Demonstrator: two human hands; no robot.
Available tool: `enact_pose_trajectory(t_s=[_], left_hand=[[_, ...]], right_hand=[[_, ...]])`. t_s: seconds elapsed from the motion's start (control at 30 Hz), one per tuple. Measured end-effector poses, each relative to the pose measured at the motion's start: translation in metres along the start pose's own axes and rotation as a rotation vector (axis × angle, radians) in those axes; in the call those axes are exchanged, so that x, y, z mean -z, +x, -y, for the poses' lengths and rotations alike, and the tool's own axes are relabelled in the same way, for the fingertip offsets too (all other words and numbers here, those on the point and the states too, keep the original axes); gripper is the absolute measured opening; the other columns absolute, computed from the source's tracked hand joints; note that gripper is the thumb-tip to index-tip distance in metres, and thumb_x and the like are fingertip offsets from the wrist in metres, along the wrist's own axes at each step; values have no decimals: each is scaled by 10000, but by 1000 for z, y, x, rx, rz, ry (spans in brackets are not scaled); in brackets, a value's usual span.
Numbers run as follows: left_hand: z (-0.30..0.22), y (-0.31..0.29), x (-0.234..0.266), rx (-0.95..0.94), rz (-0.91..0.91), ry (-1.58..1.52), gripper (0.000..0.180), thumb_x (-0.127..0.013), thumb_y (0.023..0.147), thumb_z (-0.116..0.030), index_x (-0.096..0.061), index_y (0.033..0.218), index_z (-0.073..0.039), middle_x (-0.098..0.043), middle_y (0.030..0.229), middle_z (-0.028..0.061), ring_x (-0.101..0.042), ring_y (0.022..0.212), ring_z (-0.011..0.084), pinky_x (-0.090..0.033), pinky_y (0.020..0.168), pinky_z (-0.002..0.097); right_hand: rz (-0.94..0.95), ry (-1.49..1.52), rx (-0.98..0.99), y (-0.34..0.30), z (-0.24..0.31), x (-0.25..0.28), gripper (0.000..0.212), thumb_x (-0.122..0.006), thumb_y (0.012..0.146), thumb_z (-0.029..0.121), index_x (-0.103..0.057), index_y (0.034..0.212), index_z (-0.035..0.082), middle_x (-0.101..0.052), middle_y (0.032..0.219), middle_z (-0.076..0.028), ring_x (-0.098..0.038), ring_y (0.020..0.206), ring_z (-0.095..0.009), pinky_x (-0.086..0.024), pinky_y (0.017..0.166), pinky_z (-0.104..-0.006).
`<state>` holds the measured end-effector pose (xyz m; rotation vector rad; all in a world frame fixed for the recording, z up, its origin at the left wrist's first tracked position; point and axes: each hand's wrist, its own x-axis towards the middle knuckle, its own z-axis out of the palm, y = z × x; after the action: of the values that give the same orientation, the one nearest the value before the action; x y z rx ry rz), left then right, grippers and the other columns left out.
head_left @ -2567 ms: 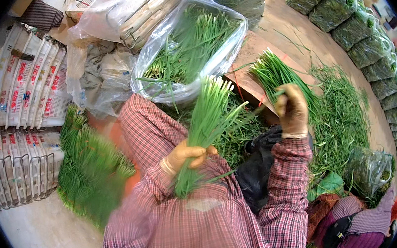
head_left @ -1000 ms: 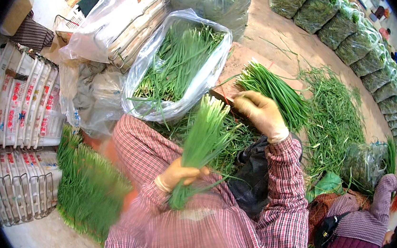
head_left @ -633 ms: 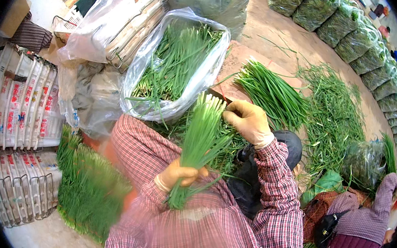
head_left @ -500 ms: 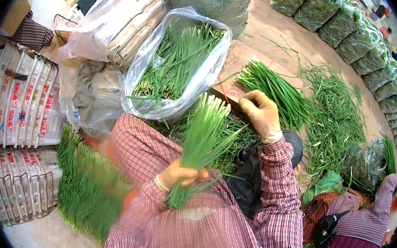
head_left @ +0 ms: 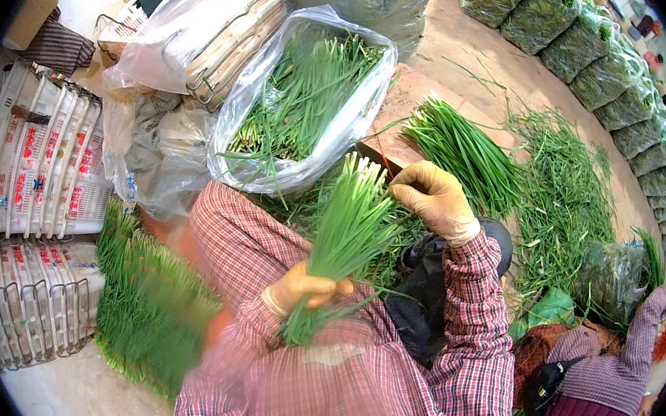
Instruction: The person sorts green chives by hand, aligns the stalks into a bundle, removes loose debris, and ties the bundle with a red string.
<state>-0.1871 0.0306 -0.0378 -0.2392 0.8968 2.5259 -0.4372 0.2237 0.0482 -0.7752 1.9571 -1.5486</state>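
Observation:
Both my hands wear tan gloves. In my left hand is a bunch of garlic chives, gripped near its leafy end, its pale cut ends pointing up and away from me. Close to those pale ends is my right hand, its thumb and fingertips pinched together; what they hold, if anything, I cannot make out. Just beyond it, another bunch of garlic chives lies on a reddish board. A thin red strand shows between the held bunch and the board.
An open plastic bag full of chives stands ahead. Stacked white crates and a blurred heap of chives are on my left. Loose trimmings cover the floor at right, before a row of filled bags. A co-worker bends at lower right.
My right hand has dropped slightly and come nearer the pale ends of the held bunch. My left hand keeps its grip, and the view has shifted a little.

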Motion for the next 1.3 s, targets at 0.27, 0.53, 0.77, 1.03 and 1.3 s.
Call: enact_pose_trajectory(t_s=[0.27,0.53,0.77,1.03,1.3], left_hand=[[-27,13,-29,-217,-451,362,246,-644,939,-69,-672,1174,2,-693,1039,66,-602,704,129,-502,679,264],[-20,40,-69,-175,-704,1476,928,-714,874,-184,-156,1606,-62,-562,1398,252,-652,1101,436,-555,888,442],[-43,10,-63,-454,-593,953,409,-730,939,-129,-632,1319,-10,-714,1174,123,-679,1015,134,-544,868,286],[-143,43,-76,-792,-780,1578,579,-852,819,-251,-617,1326,-98,-655,1205,87,-625,837,165,-526,728,295],[-144,71,-58,-789,-717,1520,123,-752,862,-78,-679,946,-27,-672,897,95,-658,784,185,-524,685,316]], right_hand=[[21,-128,-352,-22,1,-11,540,-787,848,380,-691,1225,5,-719,1187,-151,-676,1104,-221,-513,980,-339],[-50,844,-369,-25,-19,-118,560,-757,864,167,-541,1354,3,-690,1145,-100,-646,1040,-196,-514,924,-336],[-69,893,-411,-26,-10,-88,497,-726,847,122,-569,1293,-31,-696,953,-89,-668,841,-186,-534,777,-304],[118,839,-468,-36,15,-95,435,-682,820,124,-614,1221,-31,-660,821,-71,-615,706,-184,-494,677,-314],[131,791,-428,-43,2,-86,430,-683,841,87,-608,1249,-27,-627,834,-37,-579,653,-146,-473,631,-279]])
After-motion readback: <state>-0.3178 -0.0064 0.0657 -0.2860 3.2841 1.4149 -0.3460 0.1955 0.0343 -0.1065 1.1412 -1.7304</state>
